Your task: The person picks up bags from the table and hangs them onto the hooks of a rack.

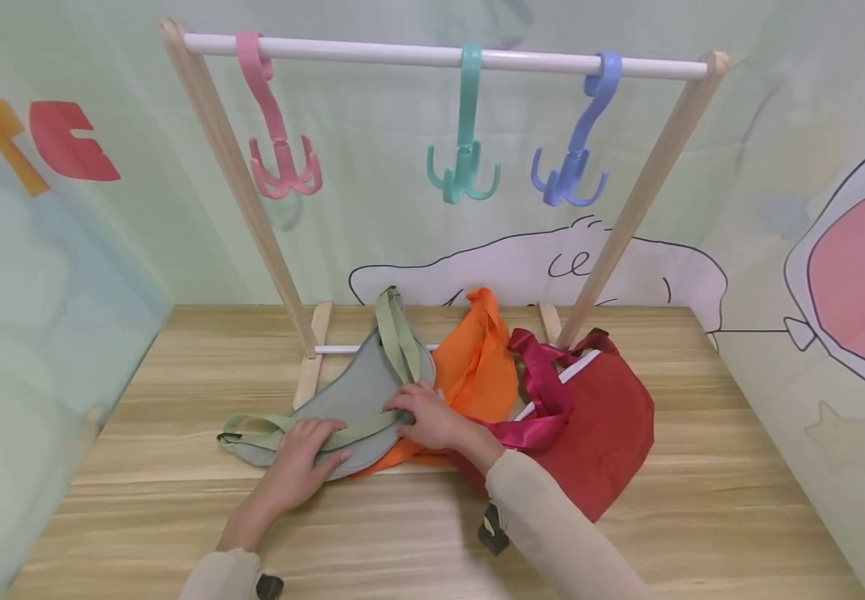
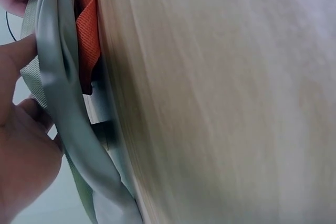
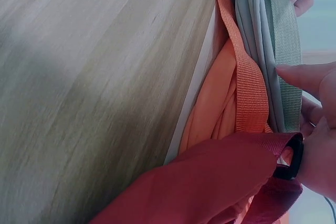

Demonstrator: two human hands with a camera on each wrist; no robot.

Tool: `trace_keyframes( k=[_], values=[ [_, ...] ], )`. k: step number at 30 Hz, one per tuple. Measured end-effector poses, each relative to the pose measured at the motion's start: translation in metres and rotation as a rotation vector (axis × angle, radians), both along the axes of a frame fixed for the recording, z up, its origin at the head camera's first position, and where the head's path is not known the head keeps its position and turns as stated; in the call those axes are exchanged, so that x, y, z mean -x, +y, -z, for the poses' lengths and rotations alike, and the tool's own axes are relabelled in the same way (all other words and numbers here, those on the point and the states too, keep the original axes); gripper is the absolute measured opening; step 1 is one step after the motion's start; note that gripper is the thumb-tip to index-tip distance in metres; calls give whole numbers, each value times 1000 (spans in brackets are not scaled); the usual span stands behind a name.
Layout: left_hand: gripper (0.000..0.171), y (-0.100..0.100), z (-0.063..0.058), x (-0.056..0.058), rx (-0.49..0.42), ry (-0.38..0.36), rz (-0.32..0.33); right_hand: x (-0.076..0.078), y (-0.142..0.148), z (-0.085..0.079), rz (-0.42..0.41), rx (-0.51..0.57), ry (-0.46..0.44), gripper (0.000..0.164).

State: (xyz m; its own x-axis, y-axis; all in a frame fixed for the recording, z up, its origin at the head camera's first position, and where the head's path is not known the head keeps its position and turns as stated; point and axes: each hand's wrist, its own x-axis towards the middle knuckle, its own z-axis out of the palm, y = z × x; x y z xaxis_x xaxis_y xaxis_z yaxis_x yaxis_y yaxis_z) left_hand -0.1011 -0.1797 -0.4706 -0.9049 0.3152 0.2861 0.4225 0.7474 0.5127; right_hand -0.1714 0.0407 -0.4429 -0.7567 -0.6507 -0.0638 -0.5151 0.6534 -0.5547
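A grey bag (image 1: 353,377) with pale green webbing straps lies on the wooden table, partly over an orange bag (image 1: 470,379). My left hand (image 1: 299,460) grips the near strap (image 2: 32,74) of the grey bag towards its left end, thumb at the bag's edge. Farther right along that strap, my right hand (image 1: 428,415) pinches it against the grey cloth (image 3: 256,30). Some fingertips are hidden behind the strap in the wrist views. A red bag (image 1: 597,425) with shiny crimson handles lies beside the orange one, under my right forearm.
Behind the bags stands a wooden rack with a white top bar (image 1: 372,52). From it hang a pink hook (image 1: 282,162), a green hook (image 1: 466,162) and a blue hook (image 1: 573,162). The rack's lower bar (image 1: 337,350) runs partly behind the bags. Printed curtains enclose the table.
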Motion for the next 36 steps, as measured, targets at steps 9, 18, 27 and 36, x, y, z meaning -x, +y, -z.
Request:
trace_keyframes(
  k=[9,18,27,36],
  values=[
    [28,-3,2,2,-36,37,14,0,3,-2,-6,17,17,34],
    [27,-8,1,4,-83,110,34,2,8,-7,-12,30,47,35],
    [28,-8,-9,4,-57,54,17,4,11,-12,-8,64,48,38],
    [31,-10,-19,9,-49,100,26,7,17,-20,7,135,72,43]
  ],
)
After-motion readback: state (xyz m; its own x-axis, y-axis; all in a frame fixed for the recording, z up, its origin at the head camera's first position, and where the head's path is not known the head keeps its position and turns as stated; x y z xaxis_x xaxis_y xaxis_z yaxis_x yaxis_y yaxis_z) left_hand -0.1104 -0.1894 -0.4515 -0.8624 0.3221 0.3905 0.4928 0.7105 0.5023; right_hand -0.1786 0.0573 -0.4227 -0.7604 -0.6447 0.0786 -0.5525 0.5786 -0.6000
